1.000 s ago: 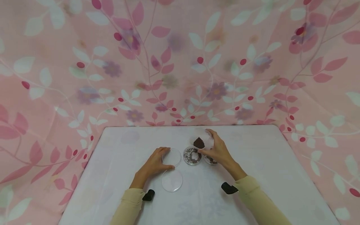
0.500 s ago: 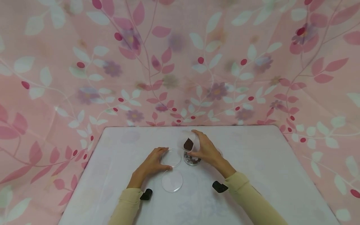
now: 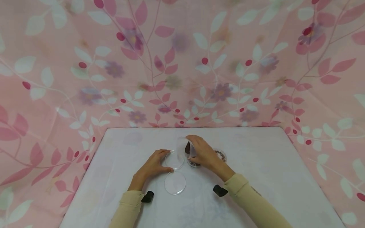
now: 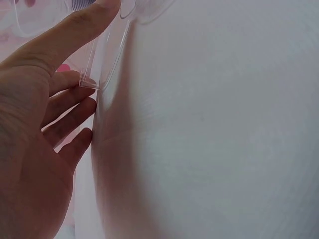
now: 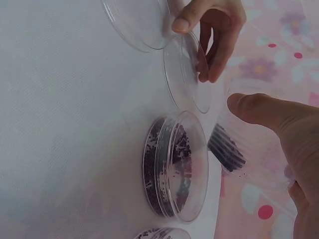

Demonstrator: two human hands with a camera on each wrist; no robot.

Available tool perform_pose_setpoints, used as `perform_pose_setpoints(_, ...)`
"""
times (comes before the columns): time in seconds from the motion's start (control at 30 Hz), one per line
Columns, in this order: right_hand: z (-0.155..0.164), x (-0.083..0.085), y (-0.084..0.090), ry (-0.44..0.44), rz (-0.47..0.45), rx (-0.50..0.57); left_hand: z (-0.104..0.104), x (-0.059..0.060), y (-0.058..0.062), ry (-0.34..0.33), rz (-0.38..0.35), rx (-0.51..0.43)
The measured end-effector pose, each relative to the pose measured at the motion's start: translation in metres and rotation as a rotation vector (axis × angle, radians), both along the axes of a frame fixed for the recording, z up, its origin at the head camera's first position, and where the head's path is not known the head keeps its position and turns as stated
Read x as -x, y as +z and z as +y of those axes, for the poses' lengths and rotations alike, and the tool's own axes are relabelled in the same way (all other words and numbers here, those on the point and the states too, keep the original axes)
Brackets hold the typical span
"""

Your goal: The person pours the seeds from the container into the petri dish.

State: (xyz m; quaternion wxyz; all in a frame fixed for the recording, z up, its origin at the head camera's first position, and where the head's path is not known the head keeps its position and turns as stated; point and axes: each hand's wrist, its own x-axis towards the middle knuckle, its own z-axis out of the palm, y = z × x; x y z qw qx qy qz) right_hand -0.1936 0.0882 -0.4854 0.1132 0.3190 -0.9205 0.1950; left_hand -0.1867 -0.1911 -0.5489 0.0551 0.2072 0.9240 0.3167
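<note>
My right hand (image 3: 203,155) grips a clear plastic cup (image 3: 181,147), tipped to the left above the table. Dark granules (image 5: 227,149) lie gathered in the cup, behind its ribbed wall in the right wrist view. Thumb and fingers of my left hand (image 3: 154,166) hold a clear petri dish (image 3: 175,161) at opposite sides of its rim, down on the table. No granules show in that dish. The cup's mouth overlaps the dish's right side in the head view. Toward the person lies a second clear round dish or lid (image 3: 175,183), close to the left thumb.
Two covered petri dishes with dark and whitish granules stand to the right: a nearer one (image 5: 174,167), partly under the right hand, and another (image 3: 221,154) beyond it. A white cloth (image 3: 256,164) covers the table. Pink floral fabric (image 3: 182,63) hangs behind.
My right hand has carried the cup left, from above the filled dishes toward the left-hand dish, and tipped it further over. The left hand has stayed at its dish.
</note>
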Motion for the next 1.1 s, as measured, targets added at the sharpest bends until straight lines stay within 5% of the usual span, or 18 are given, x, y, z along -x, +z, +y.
perform_pose_setpoints(0.87, -0.018, -0.004, 0.007, 0.115, 0.348, -0.288, 0.004, -0.004, 0.002, 0.005, 0.031, 0.002)
perform_pose_setpoints(1.1, -0.024, -0.005, 0.010, 0.122, 0.378, -0.335, -0.001, -0.003, 0.001, 0.006, 0.044, 0.013)
